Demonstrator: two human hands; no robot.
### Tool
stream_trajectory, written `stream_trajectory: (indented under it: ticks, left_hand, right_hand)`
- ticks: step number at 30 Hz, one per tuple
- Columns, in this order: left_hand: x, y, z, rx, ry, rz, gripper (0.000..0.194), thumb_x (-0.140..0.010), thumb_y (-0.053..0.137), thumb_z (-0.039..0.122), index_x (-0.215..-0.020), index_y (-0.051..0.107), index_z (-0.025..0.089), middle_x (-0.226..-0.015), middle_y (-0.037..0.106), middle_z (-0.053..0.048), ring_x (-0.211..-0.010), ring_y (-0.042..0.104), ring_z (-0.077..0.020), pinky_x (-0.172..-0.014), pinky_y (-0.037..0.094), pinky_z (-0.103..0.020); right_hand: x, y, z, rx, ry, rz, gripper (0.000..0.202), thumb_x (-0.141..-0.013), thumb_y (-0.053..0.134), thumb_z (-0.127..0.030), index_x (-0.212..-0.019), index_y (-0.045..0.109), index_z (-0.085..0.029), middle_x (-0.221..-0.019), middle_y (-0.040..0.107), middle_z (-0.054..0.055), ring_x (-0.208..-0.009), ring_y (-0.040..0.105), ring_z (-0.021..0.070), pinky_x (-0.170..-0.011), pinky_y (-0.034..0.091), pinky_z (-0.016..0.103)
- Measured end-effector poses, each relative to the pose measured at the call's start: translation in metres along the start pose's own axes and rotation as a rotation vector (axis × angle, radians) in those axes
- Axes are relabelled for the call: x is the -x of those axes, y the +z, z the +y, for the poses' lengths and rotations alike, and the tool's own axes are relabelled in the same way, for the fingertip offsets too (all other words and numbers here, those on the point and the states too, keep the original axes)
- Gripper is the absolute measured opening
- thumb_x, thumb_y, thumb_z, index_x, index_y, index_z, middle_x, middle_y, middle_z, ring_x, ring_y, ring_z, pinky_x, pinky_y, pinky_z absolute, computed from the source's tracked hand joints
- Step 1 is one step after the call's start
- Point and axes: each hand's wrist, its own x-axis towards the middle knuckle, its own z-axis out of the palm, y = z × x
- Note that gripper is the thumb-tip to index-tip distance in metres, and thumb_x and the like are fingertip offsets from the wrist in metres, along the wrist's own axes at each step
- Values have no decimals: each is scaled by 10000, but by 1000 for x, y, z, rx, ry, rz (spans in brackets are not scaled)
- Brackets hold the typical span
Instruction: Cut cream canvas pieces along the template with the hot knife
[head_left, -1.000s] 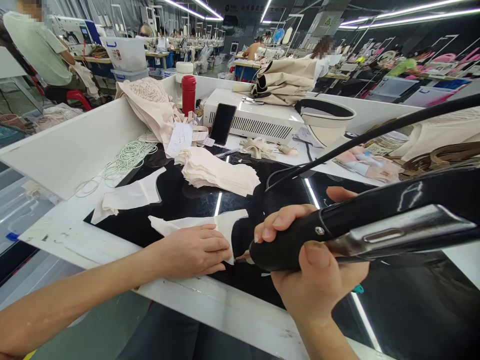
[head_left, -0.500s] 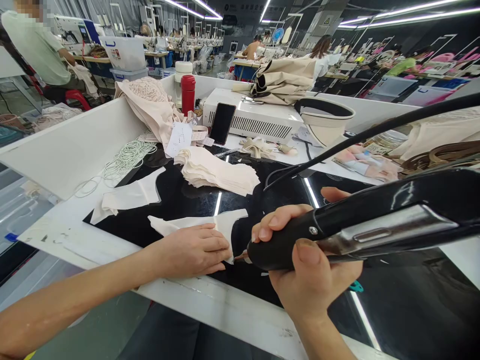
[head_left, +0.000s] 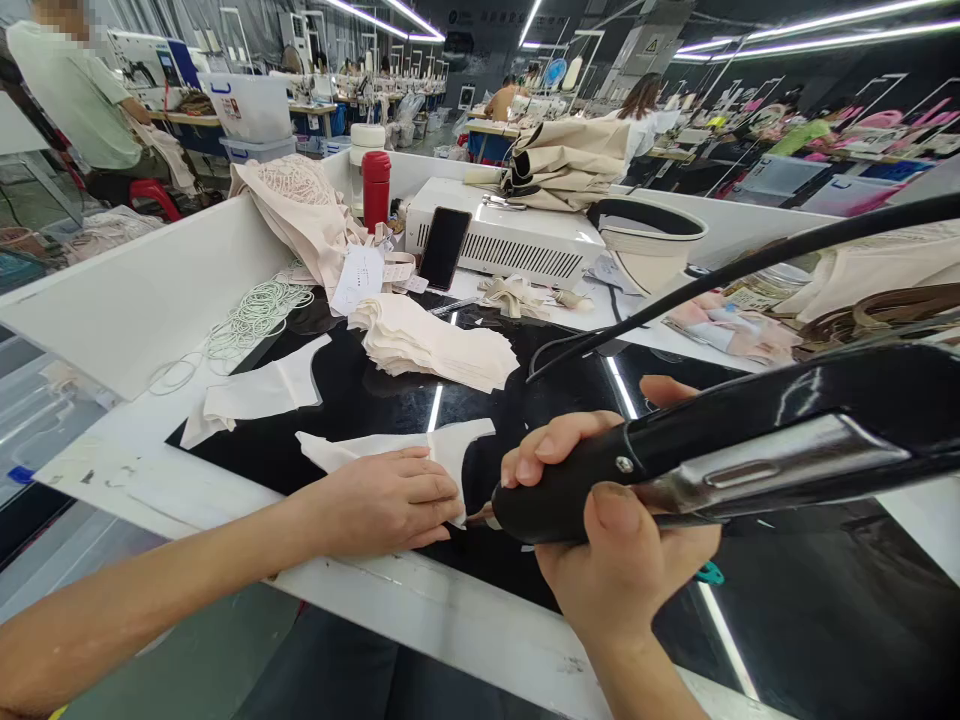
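My left hand (head_left: 394,502) lies flat, fingers stretched out, on a cream fabric piece (head_left: 457,445) near the front edge of the glossy black work surface (head_left: 810,590). Wrapped round the dark front end of a black tool with a metal lever (head_left: 750,440) is my right hand (head_left: 615,530). The tool's narrow tip is at the fabric's right edge, close to my left fingertips. A second cream piece (head_left: 274,388) lies to the left. Behind them is a stack of cream fabric pieces (head_left: 435,342).
A thick black cable (head_left: 750,260) arches from the right across the surface. Farther back are a phone (head_left: 445,247), a red bottle (head_left: 376,190) and a white vented box (head_left: 510,225). Pale green cord (head_left: 259,318) lies at left. People sit beyond the table's raised walls.
My right hand and the tool have shifted very slightly left. My left hand and the fabric look unmoved.
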Motion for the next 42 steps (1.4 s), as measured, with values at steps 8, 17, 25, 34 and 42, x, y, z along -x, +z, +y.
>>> stream_trajectory:
  ticks: [8, 17, 25, 34, 42]
  left_hand:
    - [0, -1, -1, 37, -5, 87, 283, -1146, 435, 268, -1233, 657, 116, -1168, 751, -94, -1109, 707, -185, -1193, 467, -397]
    - [9, -12, 1, 152, -50, -2, 223, -1114, 521, 239, -1241, 664, 124, -1172, 756, -93, -1166, 703, -204, -1206, 467, -390]
    - [17, -34, 12, 296, -33, -88, 160, -1097, 578, 251, -1175, 699, 180, -1087, 772, -36, -1055, 725, -153, -1205, 466, -341]
    - [-29, -7, -1, -1, -21, -39, 203, -1064, 581, 189, -1247, 649, 130, -1099, 723, -86, -1020, 711, -228, -1053, 588, -467]
    - [-28, 10, -8, -95, -7, -68, 200, -1075, 560, 215, -1239, 642, 133, -1033, 684, -71, -961, 695, -233, -951, 613, -440]
  right_hand:
    - [3, 1, 1, 16, 10, -5, 497, -865, 852, -364, -1292, 600, -329, -791, 673, -33, -576, 602, 161, -519, 549, 329]
    - [-6, -7, -9, -26, -3, 4, 515, -829, 890, -371, -1274, 636, -325, -800, 706, -37, -587, 654, 155, -515, 569, 302]
    - [-28, -29, -3, 109, -95, 76, 298, -859, 855, -389, -1073, 668, -296, -768, 688, -61, -559, 631, 129, -514, 559, 291]
    - [-29, -30, 12, 78, -85, 76, 311, -867, 824, -328, -1063, 587, -282, -802, 697, -70, -567, 635, 109, -526, 577, 262]
    - [-26, -28, 15, 77, -74, 66, 284, -875, 797, -277, -1027, 558, -282, -803, 708, -79, -567, 620, 94, -539, 582, 244]
